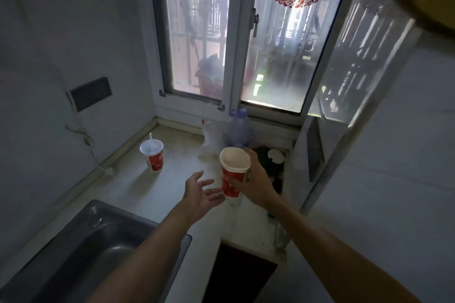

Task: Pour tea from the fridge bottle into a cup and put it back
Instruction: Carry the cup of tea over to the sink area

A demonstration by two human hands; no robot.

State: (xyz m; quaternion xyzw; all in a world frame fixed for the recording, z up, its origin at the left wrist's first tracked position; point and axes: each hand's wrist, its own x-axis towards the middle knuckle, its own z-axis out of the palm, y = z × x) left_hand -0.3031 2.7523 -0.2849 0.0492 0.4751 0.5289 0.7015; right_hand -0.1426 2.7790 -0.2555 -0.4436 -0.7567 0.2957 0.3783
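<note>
right hand (pixel 256 184): wrapped round the cup (pixel 232 177) from its right side; fingers curled on the wall, holding it in the air above the counter (pixel 179 155)
left hand (pixel 199 194): wide, palm up, fingers spread; holding nothing; fingertips just beside the cup's lower end, can't tell if touching
cup location: mid-air between my two hands, clear of the counter
cup axis: long axis near upright; mouth up and tipped a little toward me, base down and away; inside looks white and dry
step: my read is cup prep; no tea in it, pour not begun
next move: needs the cup set down upright on a flat bare patch of counter, mouth level; then both hands free for the fridge bottle and its cap
fridge: not in view
clear bottle (pixel 238 130): blue cap, stands behind the cup by the window (pixel 236 44); can't tell if it is the tea one
lidded cup (pixel 154 157): same red print, straw in lid; on the counter well to the left
sink (pixel 103 241): steel, near left; keep the cup off its edge
</note>
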